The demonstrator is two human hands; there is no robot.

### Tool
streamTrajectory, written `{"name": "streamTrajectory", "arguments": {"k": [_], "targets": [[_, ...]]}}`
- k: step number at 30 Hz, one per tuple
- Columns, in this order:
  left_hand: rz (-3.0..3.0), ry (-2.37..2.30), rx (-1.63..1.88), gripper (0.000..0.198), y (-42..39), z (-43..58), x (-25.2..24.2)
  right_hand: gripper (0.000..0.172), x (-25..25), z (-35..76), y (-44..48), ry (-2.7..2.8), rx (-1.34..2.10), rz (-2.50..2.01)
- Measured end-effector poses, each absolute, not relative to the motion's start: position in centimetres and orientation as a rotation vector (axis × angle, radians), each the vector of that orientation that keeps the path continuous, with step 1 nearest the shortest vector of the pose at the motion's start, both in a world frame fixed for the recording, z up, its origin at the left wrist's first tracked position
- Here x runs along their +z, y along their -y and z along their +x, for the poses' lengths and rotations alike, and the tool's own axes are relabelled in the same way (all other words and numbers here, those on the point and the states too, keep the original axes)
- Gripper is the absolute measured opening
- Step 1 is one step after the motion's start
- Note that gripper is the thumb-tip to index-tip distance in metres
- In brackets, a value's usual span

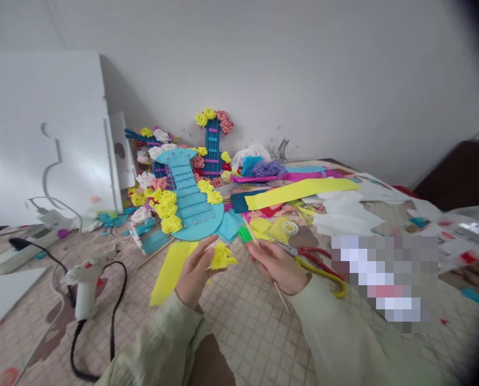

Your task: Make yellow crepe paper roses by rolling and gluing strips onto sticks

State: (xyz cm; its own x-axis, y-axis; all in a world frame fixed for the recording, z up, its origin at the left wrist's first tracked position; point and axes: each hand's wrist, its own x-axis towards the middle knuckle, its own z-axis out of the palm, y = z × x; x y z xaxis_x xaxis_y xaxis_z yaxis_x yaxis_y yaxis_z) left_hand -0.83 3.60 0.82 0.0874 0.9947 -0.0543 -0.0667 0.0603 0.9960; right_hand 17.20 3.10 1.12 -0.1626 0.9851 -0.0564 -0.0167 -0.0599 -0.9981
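My left hand (pixel 195 272) pinches a crumpled yellow paper flower (pixel 222 256) between thumb and fingers, above the table. Beside it, my right hand (pixel 278 265) is closed around a thin wooden stick (pixel 282 298), which slants across the palm and shows at both ends. Under the left hand lies a strip of yellow crepe paper (pixel 174 271). A light-blue guitar-shaped board (pixel 189 193) with strings and yellow paper flowers (pixel 166 206) stands just beyond. Scissors with red and yellow handles (pixel 323 271) lie at the right hand, partly covered by it.
On the left stand a white glue gun (pixel 85 292) with a looping cord and a power strip (pixel 30 247). Decorated dark-blue pieces (pixel 212 145) lean against the wall. Yellow paper (pixel 304 191), a tape roll (pixel 290 228), purple yarn (pixel 268 169) and white sheets (pixel 346 212) spread over the right.
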Motion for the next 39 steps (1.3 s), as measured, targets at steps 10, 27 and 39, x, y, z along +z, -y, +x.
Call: {"name": "streamTrajectory", "arguments": {"k": [10,27,39], "targets": [[0.568,-0.849,1.183,0.029,-2.1,-0.1,1.6,0.038,0.9,15.6,-2.1,1.005,1.677,-1.127],[1.181,-0.931,1.318,0.028,0.3,0.9,1.1,0.027,1.3,15.9,-1.5,1.065,1.530,-1.171],[1.025,-0.866,1.239,0.032,-0.9,-0.1,0.1,0.032,3.0,17.7,-2.8,0.674,1.597,-0.897]]}}
